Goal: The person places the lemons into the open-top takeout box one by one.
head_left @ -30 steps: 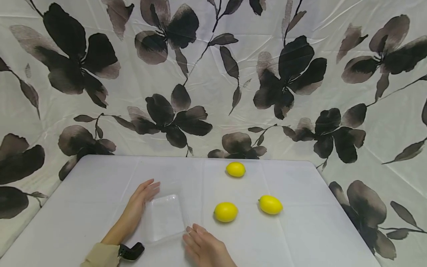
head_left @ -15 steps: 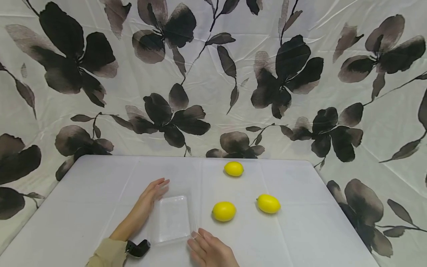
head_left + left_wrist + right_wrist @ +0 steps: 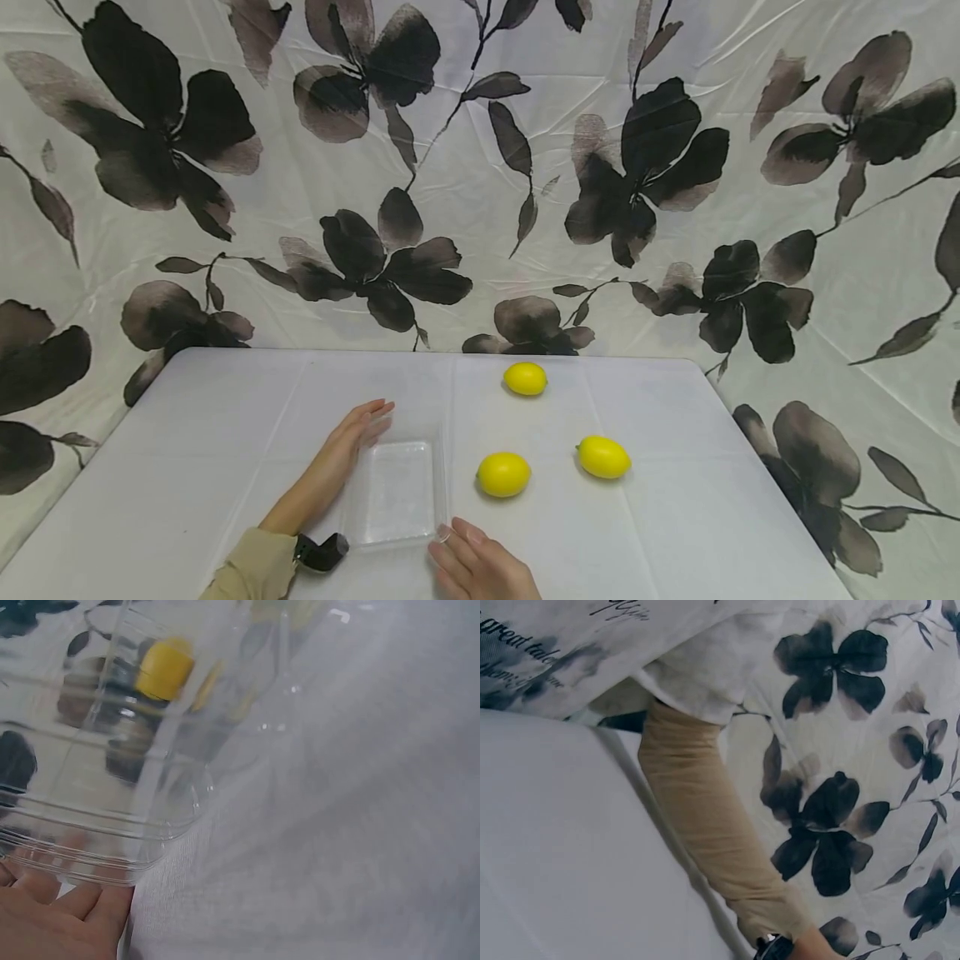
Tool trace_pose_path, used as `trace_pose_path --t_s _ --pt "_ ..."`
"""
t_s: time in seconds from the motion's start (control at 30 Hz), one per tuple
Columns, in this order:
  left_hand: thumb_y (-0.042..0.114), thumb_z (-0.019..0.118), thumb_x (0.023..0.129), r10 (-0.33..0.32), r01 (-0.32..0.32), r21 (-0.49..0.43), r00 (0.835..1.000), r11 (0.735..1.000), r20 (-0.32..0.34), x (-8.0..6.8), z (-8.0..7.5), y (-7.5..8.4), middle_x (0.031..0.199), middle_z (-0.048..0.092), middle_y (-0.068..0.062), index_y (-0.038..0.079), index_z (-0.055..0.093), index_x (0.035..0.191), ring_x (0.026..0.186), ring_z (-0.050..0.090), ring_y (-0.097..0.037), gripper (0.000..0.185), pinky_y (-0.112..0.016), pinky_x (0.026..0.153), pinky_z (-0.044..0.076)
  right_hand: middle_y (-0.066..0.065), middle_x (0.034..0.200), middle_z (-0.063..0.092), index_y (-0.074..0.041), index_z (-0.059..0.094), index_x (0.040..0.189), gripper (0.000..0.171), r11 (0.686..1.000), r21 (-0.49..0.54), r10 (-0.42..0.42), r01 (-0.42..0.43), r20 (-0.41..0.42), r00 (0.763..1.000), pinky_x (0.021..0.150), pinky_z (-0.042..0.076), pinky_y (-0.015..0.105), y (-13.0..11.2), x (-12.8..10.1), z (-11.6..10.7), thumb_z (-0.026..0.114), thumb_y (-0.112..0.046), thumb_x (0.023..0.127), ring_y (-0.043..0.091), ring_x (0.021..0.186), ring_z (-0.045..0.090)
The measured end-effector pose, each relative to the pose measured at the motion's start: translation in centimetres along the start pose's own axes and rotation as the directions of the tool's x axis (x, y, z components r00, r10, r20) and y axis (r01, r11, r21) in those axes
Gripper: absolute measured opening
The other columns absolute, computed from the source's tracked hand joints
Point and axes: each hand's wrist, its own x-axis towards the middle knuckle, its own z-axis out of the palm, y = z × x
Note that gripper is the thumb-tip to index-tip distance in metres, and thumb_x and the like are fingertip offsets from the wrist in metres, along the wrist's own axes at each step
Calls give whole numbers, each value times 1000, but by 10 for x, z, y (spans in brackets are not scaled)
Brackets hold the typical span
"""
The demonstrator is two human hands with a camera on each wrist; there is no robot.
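table (image 3: pixel 225 433) w/ white cloth has lots of open room left + near, edges well off; the clear plastic tray (image 3: pixel 396 493) sits near-centre, looks light, thin, flexy + slick, so best held by the rim on both long sides. my left hand (image 3: pixel 352 442) lies flat, fingers straight along its left rim, my right hand (image 3: pixel 480 567) touches the near right corner w/ relaxed fingertips, neither gripping. three lemons (image 3: pixel 503 474) sit just right + far of the tray.
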Motion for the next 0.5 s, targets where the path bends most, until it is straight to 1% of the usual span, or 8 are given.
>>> trace_pose_path --t_s 0.13,0.37,0.5 --pt "35 26 110 -3 3 -5 1000 1000 1 3 2 0 161 25 -13 5 21 155 148 21 -37 54 -52 120 10 35 158 -1 16 -5 150 90 1000 -10 -4 4 -9 1000 119 15 51 0 -1 0 43 -43 102 45 147 13" --pt "33 26 110 2 -1 -15 1000 1000 7 8 5 0 160 27 -15 2 22 154 146 25 -36 54 -51 120 14 33 159 -1 15 -6 150 87 1000 -5 -4 4 -8 1000 120 14 50 2 -1 -2 37 -46 104 43 148 14" --pt "30 26 110 -3 4 -24 1000 1000 5 10 6 0 160 28 -15 2 22 154 146 27 -35 52 -50 120 14 33 159 -2 15 -5 150 89 1000 11 1 -1 -29 1000 120 16 49 2 0 -3 40 -46 103 42 148 15"
